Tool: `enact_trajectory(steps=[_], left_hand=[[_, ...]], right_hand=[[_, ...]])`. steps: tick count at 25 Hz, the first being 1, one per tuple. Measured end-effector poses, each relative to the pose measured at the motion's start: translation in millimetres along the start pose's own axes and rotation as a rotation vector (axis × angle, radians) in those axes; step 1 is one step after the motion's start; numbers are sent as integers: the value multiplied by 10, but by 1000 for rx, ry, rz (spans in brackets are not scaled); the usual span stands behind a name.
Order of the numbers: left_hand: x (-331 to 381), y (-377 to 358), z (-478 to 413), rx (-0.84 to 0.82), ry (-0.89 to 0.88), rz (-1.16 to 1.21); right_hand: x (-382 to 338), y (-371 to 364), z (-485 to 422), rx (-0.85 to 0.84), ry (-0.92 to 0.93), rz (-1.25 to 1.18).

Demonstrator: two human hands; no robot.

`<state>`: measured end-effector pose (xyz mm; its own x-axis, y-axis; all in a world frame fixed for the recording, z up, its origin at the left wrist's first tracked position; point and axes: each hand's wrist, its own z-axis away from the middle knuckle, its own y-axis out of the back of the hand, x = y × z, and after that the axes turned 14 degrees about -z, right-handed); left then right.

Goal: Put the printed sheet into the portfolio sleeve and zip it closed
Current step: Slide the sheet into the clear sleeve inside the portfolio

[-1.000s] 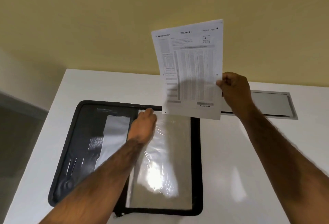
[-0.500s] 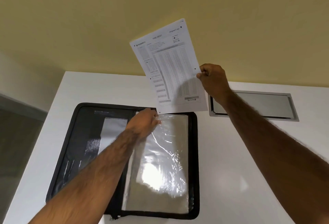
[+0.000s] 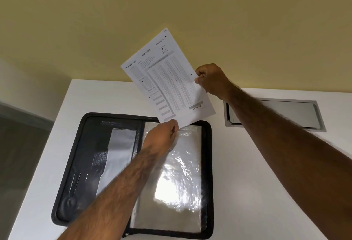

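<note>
Paper [image 3: 167, 79] hangs tilted above the open folder [image 3: 133, 173] on the table [image 3: 247, 163], pinched at its right edge by the right hand [image 3: 211, 79]. The left hand [image 3: 162, 135] grips the top edge of the clear sleeve [image 3: 179, 178]. Best to square the sheet to that opening, lift the plastic mouth apart, then feed the lower corner in slowly so it does not buckle

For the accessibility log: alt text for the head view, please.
A right hand holds a printed sheet tilted above an open black portfolio on a white table, while the left hand lifts the clear sleeve's top edge.
</note>
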<state>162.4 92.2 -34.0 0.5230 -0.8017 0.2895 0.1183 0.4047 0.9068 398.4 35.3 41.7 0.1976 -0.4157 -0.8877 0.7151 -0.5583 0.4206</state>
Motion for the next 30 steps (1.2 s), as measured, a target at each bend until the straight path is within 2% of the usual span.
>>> enact_trajectory(steps=[3, 9, 12, 16, 20, 23, 26, 30], left_hand=[[93, 12, 18, 42, 4, -76], [179, -14, -48, 49, 45, 114], [205, -71, -54, 50, 39, 80], [105, -132, -26, -17, 156, -85], [194, -165, 2, -52, 210, -22], [227, -146, 27, -75, 157, -1], [260, -91, 88, -25, 139, 76], [365, -81, 124, 84, 252, 82]], right_hand=[[-22, -95, -74, -39, -12, -1], [19, -360, -125, -46, -1, 14], [1, -419, -116, -18, 29, 43], [-133, -257, -139, 68, 119, 81], [-365, 6, -129, 94, 200, 116], [-549, 171, -118, 63, 221, 144], [-653, 274, -118, 28, 212, 157], [-665, 246, -106, 4, 223, 175]])
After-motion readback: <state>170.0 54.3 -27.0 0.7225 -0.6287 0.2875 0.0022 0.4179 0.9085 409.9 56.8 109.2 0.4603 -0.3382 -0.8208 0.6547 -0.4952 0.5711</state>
